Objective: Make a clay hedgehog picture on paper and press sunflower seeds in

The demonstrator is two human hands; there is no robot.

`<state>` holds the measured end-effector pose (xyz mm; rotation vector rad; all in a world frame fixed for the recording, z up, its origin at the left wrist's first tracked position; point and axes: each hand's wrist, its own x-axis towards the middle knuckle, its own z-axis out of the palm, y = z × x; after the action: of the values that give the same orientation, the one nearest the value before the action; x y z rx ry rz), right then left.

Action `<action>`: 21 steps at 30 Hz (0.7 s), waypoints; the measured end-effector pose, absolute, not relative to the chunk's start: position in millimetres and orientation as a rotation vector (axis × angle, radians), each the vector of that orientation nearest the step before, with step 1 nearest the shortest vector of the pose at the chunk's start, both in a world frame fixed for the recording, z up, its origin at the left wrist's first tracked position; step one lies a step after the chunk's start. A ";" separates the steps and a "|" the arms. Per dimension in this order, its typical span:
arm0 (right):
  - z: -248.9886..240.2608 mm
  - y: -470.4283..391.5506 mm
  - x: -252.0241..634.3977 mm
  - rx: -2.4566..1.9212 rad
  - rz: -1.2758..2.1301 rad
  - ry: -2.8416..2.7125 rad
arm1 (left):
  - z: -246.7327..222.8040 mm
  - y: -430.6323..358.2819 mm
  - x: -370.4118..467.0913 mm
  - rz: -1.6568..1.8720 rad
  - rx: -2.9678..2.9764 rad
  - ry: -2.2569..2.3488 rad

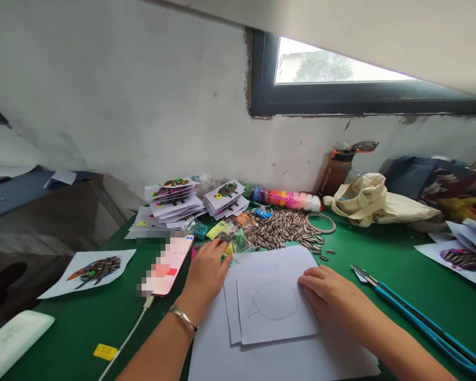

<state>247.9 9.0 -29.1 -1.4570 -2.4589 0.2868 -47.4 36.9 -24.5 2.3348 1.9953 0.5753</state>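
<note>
A white card with a pencil outline of a rounded bird-like shape (275, 301) lies on larger white sheets (262, 362). My right hand (323, 291) rests at the card's right edge, its fingers together on the paper. My left hand (209, 267) reaches to the small bags of coloured clay (224, 233) beyond the sheets; its fingertips are at a dark piece, and whether they grip it is unclear. Behind the sheets spreads a pile of striped sunflower seeds (280, 227).
A phone (172, 267) on a cable lies left, near a finished seed picture (99, 270) and a white power bank (16, 338). Stacked cards (174, 203), clay tubs (285, 199), a bottle (335, 172) and a cloth bag (376, 201) stand behind. Blue tweezers (424, 312) lie right.
</note>
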 end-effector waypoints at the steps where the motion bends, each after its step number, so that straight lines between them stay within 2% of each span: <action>1: -29.3 8.6 248.0 -1.454 0.292 -2.475 | -26.1 36.6 -47.6 0.552 2.336 1.988; 8: -32.2 9.5 249.0 -1.438 0.304 -2.514 | -20.3 36.0 -45.0 0.709 2.348 2.023; 17: -44.8 11.1 252.3 -1.421 0.338 -2.552 | -3.6 112.9 -56.2 0.240 2.067 2.250; 21: -46.7 10.7 252.0 -1.423 0.349 -2.555 | -9.4 130.5 -59.5 0.158 1.956 2.270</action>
<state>252.0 10.7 -46.7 -1.4233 -2.5549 0.3488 -59.5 130.5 -9.4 1.9556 2.2700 0.1577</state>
